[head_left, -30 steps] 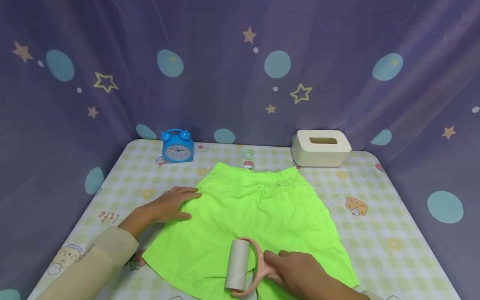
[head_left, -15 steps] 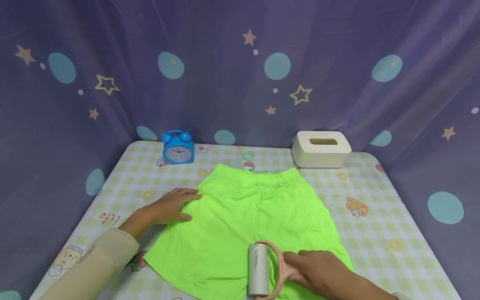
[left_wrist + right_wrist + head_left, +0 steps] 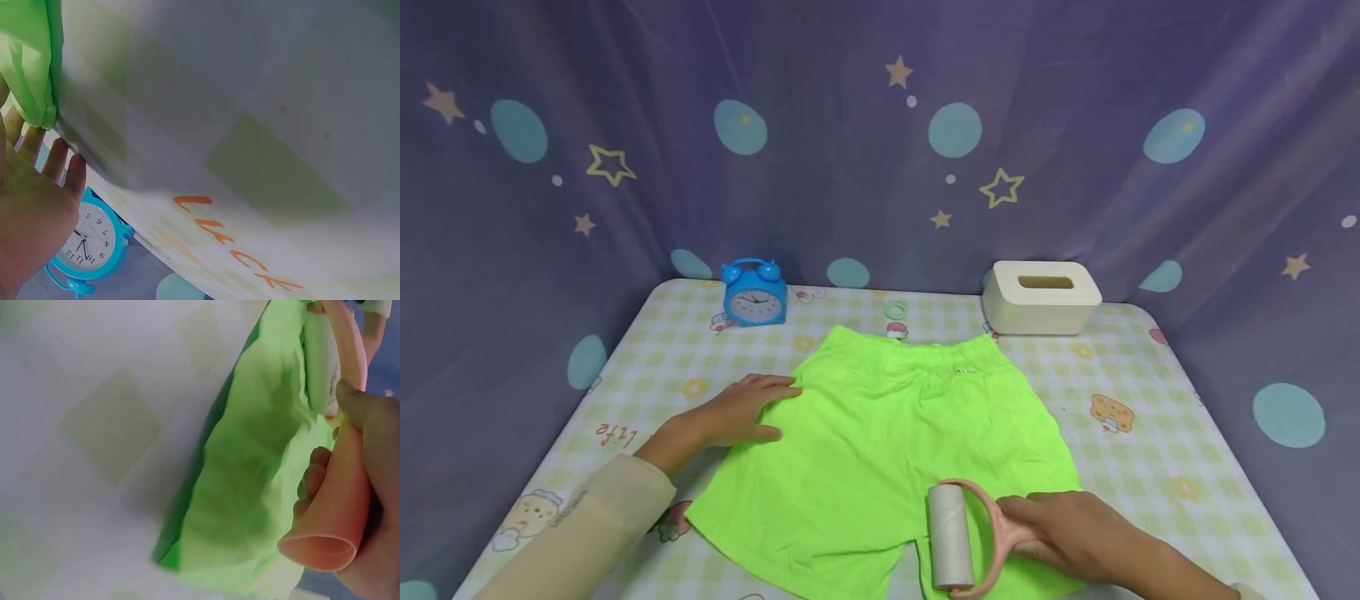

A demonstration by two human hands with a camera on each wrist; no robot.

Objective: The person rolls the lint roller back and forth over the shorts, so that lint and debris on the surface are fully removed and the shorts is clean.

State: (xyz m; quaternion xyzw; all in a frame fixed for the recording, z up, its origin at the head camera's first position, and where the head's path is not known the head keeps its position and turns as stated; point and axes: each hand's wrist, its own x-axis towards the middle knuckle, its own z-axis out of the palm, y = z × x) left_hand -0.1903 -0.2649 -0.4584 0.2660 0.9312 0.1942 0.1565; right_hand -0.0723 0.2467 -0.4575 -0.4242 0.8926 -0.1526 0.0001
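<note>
Neon green shorts lie spread on the table, waistband toward the back. My right hand grips the pink handle of a lint roller, whose pale cylinder lies over the shorts' right leg near the crotch. In the right wrist view, fingers and thumb wrap round the hollow-ended handle. My left hand rests on the left edge of the shorts with fingers extended. The left wrist view shows its fingers straight beside the green cloth.
A blue alarm clock stands at the back left. A cream tissue box stands at the back right, and a small green ring lies between them. A checkered cloth covers the table, with a purple patterned curtain behind.
The lint roller in my right hand has moved right across the lower shorts, from near the middle onto the right leg. My left hand stays in place.
</note>
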